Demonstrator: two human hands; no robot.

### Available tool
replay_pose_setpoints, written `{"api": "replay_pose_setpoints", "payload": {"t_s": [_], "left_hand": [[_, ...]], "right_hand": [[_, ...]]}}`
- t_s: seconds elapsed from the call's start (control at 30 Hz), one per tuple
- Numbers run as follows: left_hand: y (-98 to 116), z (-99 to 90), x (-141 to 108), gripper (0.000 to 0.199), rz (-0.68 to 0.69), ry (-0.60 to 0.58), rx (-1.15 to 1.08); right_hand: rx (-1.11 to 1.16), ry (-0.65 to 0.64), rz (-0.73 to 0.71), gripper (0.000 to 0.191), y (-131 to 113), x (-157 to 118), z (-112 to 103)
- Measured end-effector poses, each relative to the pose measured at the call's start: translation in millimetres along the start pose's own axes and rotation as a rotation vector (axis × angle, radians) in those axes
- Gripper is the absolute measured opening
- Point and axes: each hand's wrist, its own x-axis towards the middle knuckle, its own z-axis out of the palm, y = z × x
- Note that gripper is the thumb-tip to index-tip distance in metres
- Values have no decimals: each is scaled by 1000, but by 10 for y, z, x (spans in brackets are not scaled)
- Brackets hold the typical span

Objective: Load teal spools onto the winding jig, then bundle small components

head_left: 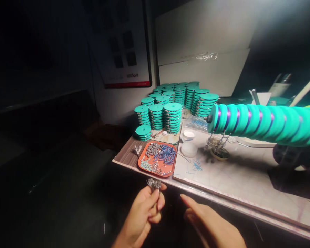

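My left hand is closed round a bunch of small metal pieces, whose tips stick up above the fingers, just in front of the table edge. To its right, my right hand is held with its index finger pointing toward the left hand; its other fingers are mostly hidden, and whether it holds anything does not show. Beyond the left hand, an orange tray on the table corner carries grey sinkers, dark blue tubes, pale green pieces and small metal bits.
Stacks of turquoise spools stand behind the tray. A horizontal row of turquoise discs with purple line extends over the table at right. Near it are a round white container, small bowls and loose blue tubes.
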Motion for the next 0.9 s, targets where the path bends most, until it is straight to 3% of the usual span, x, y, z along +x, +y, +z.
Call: {"api": "replay_pose_setpoints", "payload": {"t_s": [0.1,0.3,0.63,0.73,0.9], "left_hand": [[-161,90,-47,26,-18,7,-78],[-251,137,-55,33,24,46,-112],[-367,205,-44,33,86,169,-53],[-389,214,-39,30,78,157,-95],[-402,193,-15,34,-38,96,-195]], "right_hand": [[-33,3,62,25,20,-5,-21],[-47,-126,3,15,71,8,-87],[-67,-73,-167,12,111,24,-146],[-97,-47,-211,12,90,16,-124],[-99,55,-153,15,31,-101,-41]]}}
